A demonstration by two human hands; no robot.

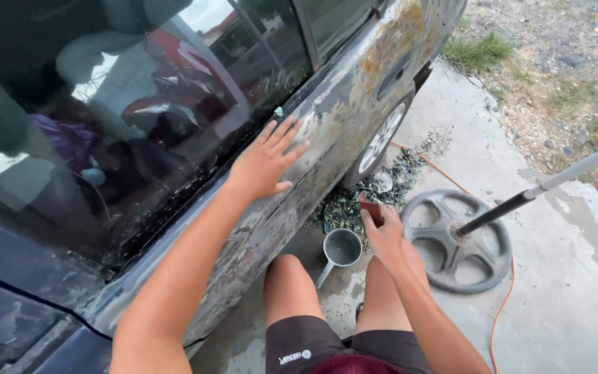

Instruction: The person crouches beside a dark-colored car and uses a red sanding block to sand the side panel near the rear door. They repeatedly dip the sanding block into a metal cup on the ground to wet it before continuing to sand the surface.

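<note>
My left hand (266, 161) lies flat, fingers spread, on the sanded, patchy door panel of a dark car (354, 90), just below the window (140, 118). Down by my knee, my right hand (384, 232) grips a small reddish-brown sanding block (370, 210). A grey metal cup with a handle (340, 249) stands on the wet concrete just left of that hand, holding water.
A grey wheel-shaped base (455, 239) with a slanted pole (555, 181) lies on the concrete to the right. An orange cord (503, 305) runs along the ground. A pile of dark debris (354, 197) lies by the car's wheel (381, 138). Gravel and grass are beyond.
</note>
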